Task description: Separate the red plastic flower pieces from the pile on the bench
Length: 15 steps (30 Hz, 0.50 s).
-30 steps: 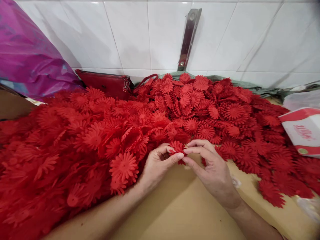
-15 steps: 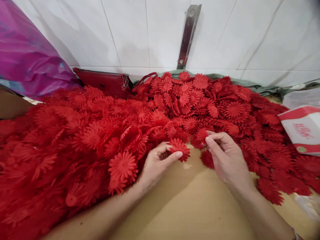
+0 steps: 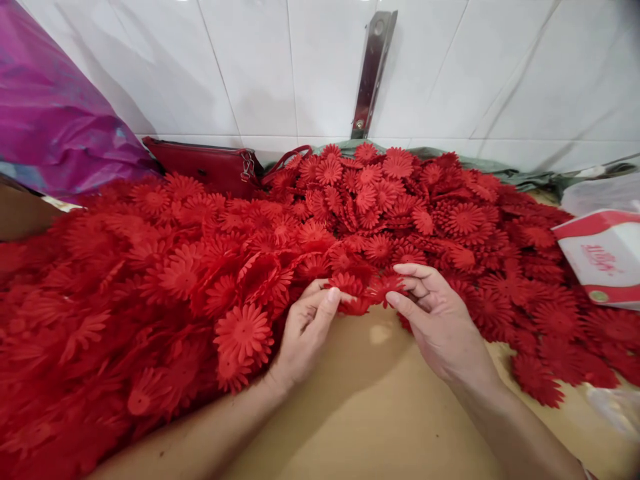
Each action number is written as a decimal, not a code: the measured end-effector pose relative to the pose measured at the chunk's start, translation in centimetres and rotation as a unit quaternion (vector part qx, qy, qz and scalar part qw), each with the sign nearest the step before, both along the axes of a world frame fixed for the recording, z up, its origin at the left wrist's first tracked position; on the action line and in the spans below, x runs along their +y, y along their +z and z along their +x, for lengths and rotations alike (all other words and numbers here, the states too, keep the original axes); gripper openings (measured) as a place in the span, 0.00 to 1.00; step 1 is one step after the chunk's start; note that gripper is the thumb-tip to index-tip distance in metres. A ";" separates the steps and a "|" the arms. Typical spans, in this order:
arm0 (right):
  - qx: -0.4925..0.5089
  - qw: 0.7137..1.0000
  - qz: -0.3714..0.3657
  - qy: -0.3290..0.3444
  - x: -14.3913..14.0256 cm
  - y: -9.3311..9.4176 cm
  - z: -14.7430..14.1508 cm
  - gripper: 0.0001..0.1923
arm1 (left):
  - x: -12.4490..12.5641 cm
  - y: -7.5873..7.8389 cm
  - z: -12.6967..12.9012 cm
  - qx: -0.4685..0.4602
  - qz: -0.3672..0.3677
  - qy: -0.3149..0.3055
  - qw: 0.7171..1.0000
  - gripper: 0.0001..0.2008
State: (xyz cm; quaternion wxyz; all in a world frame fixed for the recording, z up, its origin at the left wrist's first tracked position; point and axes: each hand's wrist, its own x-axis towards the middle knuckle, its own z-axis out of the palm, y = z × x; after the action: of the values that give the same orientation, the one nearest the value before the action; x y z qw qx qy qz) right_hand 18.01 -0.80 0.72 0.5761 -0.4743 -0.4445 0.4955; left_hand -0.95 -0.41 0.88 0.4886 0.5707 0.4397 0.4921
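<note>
Red fabric flower pieces with many narrow petals lie heaped over the table. My left hand (image 3: 309, 327) is closed, thumb against fingers, on a red flower piece (image 3: 345, 285) at the near edge of the heap. Just right of it, my right hand (image 3: 440, 317) pinches another red flower piece (image 3: 384, 288) by its right side, between thumb and fingers. The two pieces are side by side; whether they touch I cannot tell. Part of each is hidden by fingers.
The large left heap (image 3: 245, 332) reaches under my left forearm. A second heap (image 3: 465, 219) spreads right and back. Behind stand a dark red purse (image 3: 205, 167) and a purple bag (image 3: 65, 100). At right is a white and red box (image 3: 607, 257). A metal bracket (image 3: 373, 73) is on the tiled wall.
My right hand has moved left with its flower piece, close to the left hand's piece. My left fingers have shifted slightly left, and their flower piece has tilted.
</note>
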 end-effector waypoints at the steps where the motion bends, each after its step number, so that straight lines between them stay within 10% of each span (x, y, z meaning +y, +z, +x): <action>1: -0.014 1.000 0.000 0.005 -0.1 -0.1 0.1 0.18 | 0.0 0.0 0.0 0.014 0.010 0.014 1.000 0.16; 15: -0.141 0.989 0.036 0.032 -1.0 -0.2 -1.5 0.11 | 0.2 -0.7 0.4 -0.025 0.007 -0.022 0.999 0.06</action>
State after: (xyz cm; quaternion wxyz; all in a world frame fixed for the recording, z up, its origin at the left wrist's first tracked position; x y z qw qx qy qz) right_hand 16.52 -1.85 0.49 0.5081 -0.5045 -0.5535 0.4253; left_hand -0.52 -0.18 0.17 0.5062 0.5709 0.4113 0.4987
